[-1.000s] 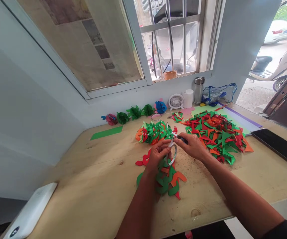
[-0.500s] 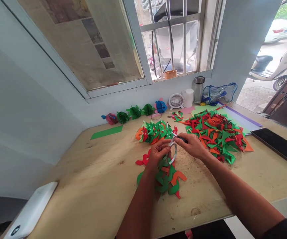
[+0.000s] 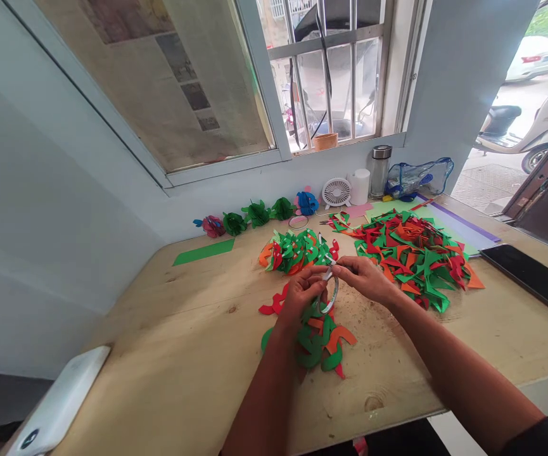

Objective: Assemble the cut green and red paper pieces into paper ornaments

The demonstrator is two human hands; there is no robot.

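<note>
My left hand (image 3: 305, 290) pinches a roll of white tape (image 3: 334, 297), which hangs upright like a ring from the fingers. Close beside it, my right hand (image 3: 366, 277) is closed round a small dark-handled tool (image 3: 347, 268) with a pale tip; its kind is mostly hidden by the fingers. Under the left hand lie curved cut paper pieces (image 3: 318, 348) in green, red and orange. Just beyond both hands is a heap of cut pieces with white bits on them (image 3: 297, 249).
To the right spreads a large pile of paper scraps (image 3: 407, 253), with a black phone (image 3: 533, 278) beyond it. Paper flowers (image 3: 257, 214), a small fan (image 3: 336, 192) and a glass bottle (image 3: 379, 172) line the wall. A green paper strip (image 3: 204, 252) lies left.
My right hand has shifted slightly left, closer to the tape roll, and less of the dark tool shows. My left hand stays nearly in place.
</note>
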